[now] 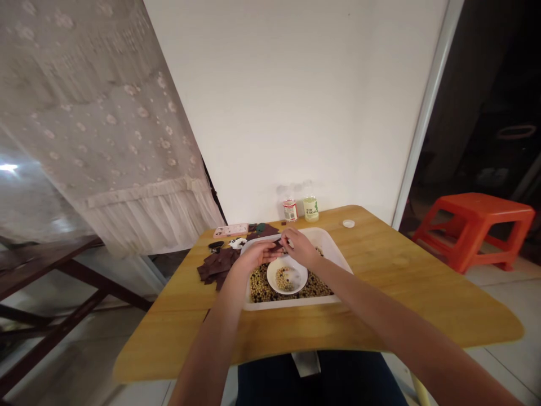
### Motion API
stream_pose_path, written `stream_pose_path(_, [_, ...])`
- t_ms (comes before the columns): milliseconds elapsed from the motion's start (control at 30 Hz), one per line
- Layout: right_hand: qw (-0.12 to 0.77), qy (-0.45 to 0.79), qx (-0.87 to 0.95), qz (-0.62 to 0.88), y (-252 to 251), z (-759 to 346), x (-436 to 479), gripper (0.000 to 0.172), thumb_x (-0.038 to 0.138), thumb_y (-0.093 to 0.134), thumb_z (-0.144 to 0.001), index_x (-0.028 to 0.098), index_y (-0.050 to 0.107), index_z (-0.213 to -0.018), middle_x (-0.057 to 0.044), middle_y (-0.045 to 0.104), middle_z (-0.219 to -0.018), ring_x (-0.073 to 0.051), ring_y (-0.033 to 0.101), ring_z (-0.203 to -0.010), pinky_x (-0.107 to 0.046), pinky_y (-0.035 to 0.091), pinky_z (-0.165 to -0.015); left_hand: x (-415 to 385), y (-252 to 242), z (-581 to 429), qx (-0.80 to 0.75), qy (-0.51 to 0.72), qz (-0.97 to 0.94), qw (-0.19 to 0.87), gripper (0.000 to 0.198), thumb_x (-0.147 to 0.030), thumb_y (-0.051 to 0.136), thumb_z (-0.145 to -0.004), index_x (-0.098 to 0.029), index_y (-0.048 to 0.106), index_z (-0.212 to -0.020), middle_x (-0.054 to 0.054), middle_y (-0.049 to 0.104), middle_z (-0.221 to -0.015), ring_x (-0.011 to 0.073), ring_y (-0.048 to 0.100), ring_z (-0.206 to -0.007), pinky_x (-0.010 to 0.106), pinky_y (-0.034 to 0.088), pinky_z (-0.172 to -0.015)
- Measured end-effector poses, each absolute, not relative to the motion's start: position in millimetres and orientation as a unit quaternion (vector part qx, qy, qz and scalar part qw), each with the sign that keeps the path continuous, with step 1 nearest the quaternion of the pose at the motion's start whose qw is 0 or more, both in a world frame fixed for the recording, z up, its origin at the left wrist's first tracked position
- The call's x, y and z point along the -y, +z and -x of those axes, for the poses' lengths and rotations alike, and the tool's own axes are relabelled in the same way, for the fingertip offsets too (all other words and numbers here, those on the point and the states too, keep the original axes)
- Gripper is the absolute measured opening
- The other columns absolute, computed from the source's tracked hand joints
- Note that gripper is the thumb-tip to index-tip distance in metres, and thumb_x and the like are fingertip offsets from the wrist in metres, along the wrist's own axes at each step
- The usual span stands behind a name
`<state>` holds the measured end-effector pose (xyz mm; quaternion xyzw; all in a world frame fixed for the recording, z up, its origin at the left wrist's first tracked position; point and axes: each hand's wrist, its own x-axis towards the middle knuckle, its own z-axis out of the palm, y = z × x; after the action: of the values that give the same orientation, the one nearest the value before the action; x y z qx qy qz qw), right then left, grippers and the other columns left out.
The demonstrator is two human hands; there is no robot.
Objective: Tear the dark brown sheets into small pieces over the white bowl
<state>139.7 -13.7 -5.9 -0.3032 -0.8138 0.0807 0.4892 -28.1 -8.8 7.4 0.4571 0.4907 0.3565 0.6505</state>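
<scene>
My left hand (261,254) is over the back left of a white tray (291,303), closed on a small dark brown piece (278,244). My right hand (296,246) meets it from the right, its fingers pinched at the piece's edge; whether they hold anything more is too small to tell. Beneath both hands a white bowl (301,285) with small pale beads (284,278) in it rests in the tray. Around the bowl lie many tan and dark beads (262,288). More brown pieces (220,265) are heaped left of the tray.
Behind the tray stand a red-and-white jar (290,210) and a green-labelled jar (311,209). A white lid (349,224) lies to their right on the wooden table (393,270). A pink phone (230,230) is at the back left. An orange stool (482,211) stands beyond the table.
</scene>
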Motion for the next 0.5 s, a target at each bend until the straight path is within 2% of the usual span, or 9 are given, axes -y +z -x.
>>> stream_pose_path(267, [0.489, 0.080, 0.813, 0.307, -7.4, -139.6, 11.9, 0.014, 0.010, 0.040, -0.079, 0.020, 0.038, -0.070, -0.001, 0.044, -0.074, -0.014, 0.044, -0.071, -0.025, 0.036, -0.065, 11.0, 11.6, 26.0, -0.511, 0.371, -0.437, 0.640, 0.010, -0.013, 0.053, -0.074, -0.012, 0.063, -0.075, 0.008, 0.069, -0.075, 0.0144, 0.066, -0.065, 0.021, 0.051, -0.060])
stream_pose_path(500, [0.491, 0.080, 0.813, 0.303, -9.4, -140.7, 9.6, 0.014, 0.009, 0.040, -0.077, 0.020, 0.038, -0.070, -0.001, 0.045, -0.075, -0.014, 0.044, -0.071, -0.025, 0.036, -0.065, 11.9, 11.7, 25.5, -0.496, 0.364, -0.446, 0.650, 0.008, -0.016, 0.057, -0.074, -0.013, 0.064, -0.077, 0.008, 0.069, -0.079, 0.0151, 0.066, -0.068, 0.022, 0.051, -0.063])
